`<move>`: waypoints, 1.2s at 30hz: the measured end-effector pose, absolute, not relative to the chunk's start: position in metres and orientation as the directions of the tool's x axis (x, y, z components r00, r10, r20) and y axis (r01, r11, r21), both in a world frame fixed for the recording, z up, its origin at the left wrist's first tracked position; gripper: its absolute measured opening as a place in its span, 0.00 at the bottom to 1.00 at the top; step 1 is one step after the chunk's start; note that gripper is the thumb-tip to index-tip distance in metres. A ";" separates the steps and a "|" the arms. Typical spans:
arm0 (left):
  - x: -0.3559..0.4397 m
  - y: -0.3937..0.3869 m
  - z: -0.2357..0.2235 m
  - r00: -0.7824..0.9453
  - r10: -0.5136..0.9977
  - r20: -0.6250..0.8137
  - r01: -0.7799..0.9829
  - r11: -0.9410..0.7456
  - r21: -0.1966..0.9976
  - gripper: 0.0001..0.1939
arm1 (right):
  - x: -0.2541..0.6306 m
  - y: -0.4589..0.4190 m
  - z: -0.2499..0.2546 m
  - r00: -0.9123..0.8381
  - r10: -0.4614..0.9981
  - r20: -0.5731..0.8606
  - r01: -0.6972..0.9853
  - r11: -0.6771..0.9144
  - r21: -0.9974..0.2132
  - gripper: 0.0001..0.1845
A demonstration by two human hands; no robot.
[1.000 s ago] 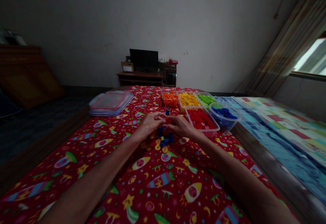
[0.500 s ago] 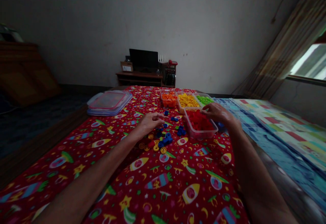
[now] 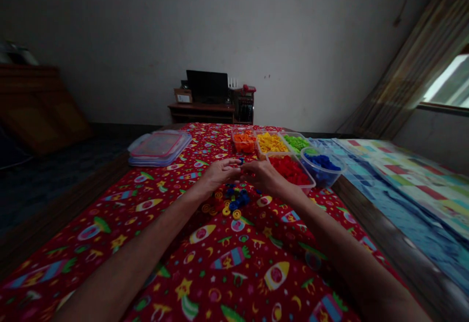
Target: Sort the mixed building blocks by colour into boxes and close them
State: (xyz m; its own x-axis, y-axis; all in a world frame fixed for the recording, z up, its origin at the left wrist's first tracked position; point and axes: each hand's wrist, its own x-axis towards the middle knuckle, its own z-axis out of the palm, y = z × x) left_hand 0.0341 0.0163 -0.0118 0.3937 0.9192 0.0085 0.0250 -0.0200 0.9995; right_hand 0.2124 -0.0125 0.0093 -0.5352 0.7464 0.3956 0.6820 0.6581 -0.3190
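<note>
Blue pieces (image 3: 240, 201) and yellow rings (image 3: 226, 211) lie on the red patterned cloth (image 3: 198, 273), beneath the fingertips and toward the person. Left hand (image 3: 218, 173) has its fingers loosely apart and bent toward the right hand (image 3: 259, 174), whose fingers curl downward; whether either pinches a piece, I cannot tell. Just beside the right wrist sits the clear tub (image 3: 311, 183) of red pieces (image 3: 290, 168).

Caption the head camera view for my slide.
Two hands meet above loose blue and yellow pieces, beside colour-sorted tubs.
</note>
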 end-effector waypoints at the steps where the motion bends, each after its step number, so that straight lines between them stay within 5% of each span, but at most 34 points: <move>1: 0.035 0.014 -0.010 0.413 0.911 0.009 0.025 -0.021 0.999 0.27 | 0.210 -0.011 0.005 -0.527 0.751 0.398 0.691 0.651 -0.315 0.07; 7: 0.023 0.025 -0.004 0.455 0.890 0.037 0.243 -0.164 0.956 0.24 | 0.210 -0.009 0.000 -0.447 0.779 0.439 0.739 0.598 -0.311 0.11; 13: -0.025 0.047 -0.006 0.454 0.878 0.152 0.644 -0.442 0.625 0.16 | 0.216 -0.007 0.002 -0.362 0.859 0.361 0.804 0.484 -0.346 0.07; 20: -0.031 0.037 -0.018 0.622 0.782 -0.021 0.749 -0.588 0.307 0.11 | 0.229 -0.002 -0.011 -0.518 0.847 0.123 0.852 0.524 -0.019 0.11; 26: -0.025 0.037 -0.023 0.607 0.795 -0.014 0.766 -0.580 0.277 0.08 | 0.221 -0.004 -0.026 -0.548 0.835 0.051 0.834 0.540 0.112 0.10; 30: -0.026 0.040 -0.025 0.571 0.820 0.019 0.785 -0.553 0.280 0.08 | 0.221 -0.003 -0.033 -0.585 0.794 0.164 0.809 0.586 0.045 0.09; 36: -0.031 0.037 -0.012 0.491 0.870 0.043 0.773 -0.458 0.438 0.14 | 0.219 -0.004 -0.023 -0.524 0.796 0.302 0.808 0.577 -0.119 0.09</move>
State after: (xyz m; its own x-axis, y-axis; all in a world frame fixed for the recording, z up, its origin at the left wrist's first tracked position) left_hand -0.0313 0.0368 -0.0123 0.4907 0.8702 0.0433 0.7735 -0.4580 0.4382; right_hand 0.2189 -0.0036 -0.0231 -0.5245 0.7960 0.3021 0.8077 0.5774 -0.1193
